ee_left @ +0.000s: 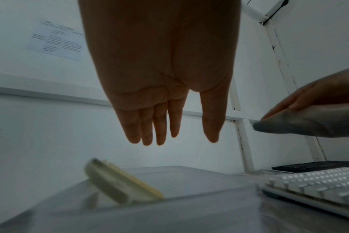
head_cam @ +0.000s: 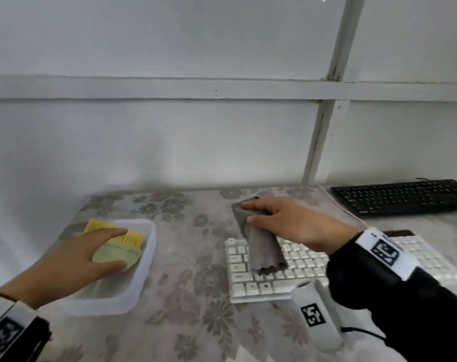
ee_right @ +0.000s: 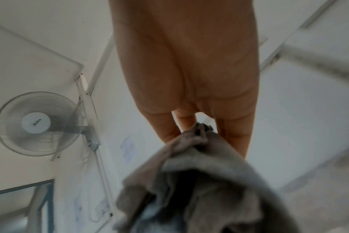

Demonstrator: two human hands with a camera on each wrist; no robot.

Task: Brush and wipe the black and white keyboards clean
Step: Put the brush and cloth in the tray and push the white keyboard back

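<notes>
A brush [head_cam: 117, 254] with a pale handle and yellow bristles lies in a clear plastic tub [head_cam: 149, 246] at the table's left. My left hand [head_cam: 112, 250] hovers flat over it, fingers straight, holding nothing; in the left wrist view the left hand [ee_left: 185, 141] is well above the brush [ee_left: 118, 184]. My right hand [head_cam: 248, 212] pinches a grey cloth [head_cam: 265, 250], which hangs down over the left end of the white keyboard [head_cam: 295, 273]. The black keyboard [head_cam: 402, 197] lies at the back right. In the right wrist view the cloth [ee_right: 199, 181] bunches under the fingers.
A floral tablecloth [head_cam: 196, 309] covers the table, which stands against a white wall. A black cable [head_cam: 363, 333] runs along the front right. A wall fan [ee_right: 36, 121] is mounted high up. Bare cloth lies between the tub and the white keyboard.
</notes>
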